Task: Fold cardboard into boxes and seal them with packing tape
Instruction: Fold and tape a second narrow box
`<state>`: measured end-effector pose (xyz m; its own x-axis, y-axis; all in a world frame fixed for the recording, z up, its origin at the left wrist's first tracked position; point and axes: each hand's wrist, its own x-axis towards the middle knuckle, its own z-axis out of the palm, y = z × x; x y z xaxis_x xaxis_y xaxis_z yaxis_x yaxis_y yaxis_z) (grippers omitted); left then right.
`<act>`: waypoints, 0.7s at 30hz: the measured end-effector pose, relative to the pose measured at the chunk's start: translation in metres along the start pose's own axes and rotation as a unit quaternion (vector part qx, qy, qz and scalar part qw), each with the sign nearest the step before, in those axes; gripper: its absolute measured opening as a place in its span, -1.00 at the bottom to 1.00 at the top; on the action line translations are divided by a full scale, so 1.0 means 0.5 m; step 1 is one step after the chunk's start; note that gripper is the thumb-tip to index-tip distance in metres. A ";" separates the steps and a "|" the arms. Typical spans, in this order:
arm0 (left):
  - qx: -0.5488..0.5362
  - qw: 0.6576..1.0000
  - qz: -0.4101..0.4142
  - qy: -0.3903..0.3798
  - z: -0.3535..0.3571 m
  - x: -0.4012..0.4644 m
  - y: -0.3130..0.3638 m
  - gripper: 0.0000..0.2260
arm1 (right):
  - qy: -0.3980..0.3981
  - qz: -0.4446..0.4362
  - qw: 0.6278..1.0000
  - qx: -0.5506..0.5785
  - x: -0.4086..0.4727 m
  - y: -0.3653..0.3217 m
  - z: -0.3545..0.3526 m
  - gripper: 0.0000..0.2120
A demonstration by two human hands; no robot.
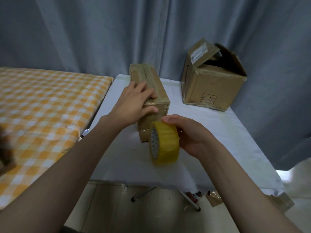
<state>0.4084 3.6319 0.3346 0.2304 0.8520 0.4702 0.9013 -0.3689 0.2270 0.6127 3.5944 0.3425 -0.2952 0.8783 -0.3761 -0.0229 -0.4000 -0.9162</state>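
A narrow box point(151, 91) is being taped on a white table point(218, 132).
It is being pressed by the left hand point(134, 101); a yellow tape roll point(164, 142) is being gripped by the right hand point(190, 135).

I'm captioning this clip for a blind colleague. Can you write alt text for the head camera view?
A person's left hand presses on a long, tape-sealed brown cardboard box on a white-covered table, while the right hand holds a yellow roll of packing tape at its near end. A larger open cardboard box stands behind, before grey curtains.
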 end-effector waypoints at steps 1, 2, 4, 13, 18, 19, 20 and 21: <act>-0.006 1.000 0.009 0.011 0.007 -0.004 -0.001 -0.59 | -0.004 -0.009 1.000 0.003 -0.004 0.002 -0.007 -0.94; -0.015 1.000 0.014 0.024 0.012 -0.007 -0.002 -0.59 | -0.007 -0.018 1.000 0.007 -0.008 0.004 -0.013 -0.94; -0.039 0.998 0.013 0.044 0.018 -0.011 -0.003 -0.58 | -0.014 -0.035 0.999 0.011 -0.014 0.007 -0.024 -0.94; -0.117 0.992 -0.028 0.043 -0.010 -0.017 0.017 -0.46 | -0.005 -0.100 0.994 -0.030 -0.030 0.015 -0.037 -0.96; -0.159 0.986 0.016 0.051 -0.051 -0.050 0.105 -0.64 | -0.006 -0.123 0.990 -0.066 -0.038 0.019 -0.041 -0.87; -0.172 0.985 0.017 0.023 -0.052 -0.061 0.122 -0.68 | -0.012 -0.132 0.989 -0.071 -0.041 0.021 -0.038 -0.85; -0.170 0.985 0.013 0.002 -0.051 -0.070 0.135 -0.71 | -0.015 -0.141 0.987 -0.077 -0.042 0.024 -0.035 -0.84; -0.163 0.987 0.004 -0.007 -0.051 -0.076 0.141 -0.74 | -0.016 -0.149 0.985 -0.081 -0.044 0.028 -0.030 -0.85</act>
<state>0.4541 3.5639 0.3543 0.2439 0.8526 0.4621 0.7346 -0.4735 0.4860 0.6335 3.5733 0.3358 -0.3288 0.9406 -0.0849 0.0388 -0.0763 -0.9963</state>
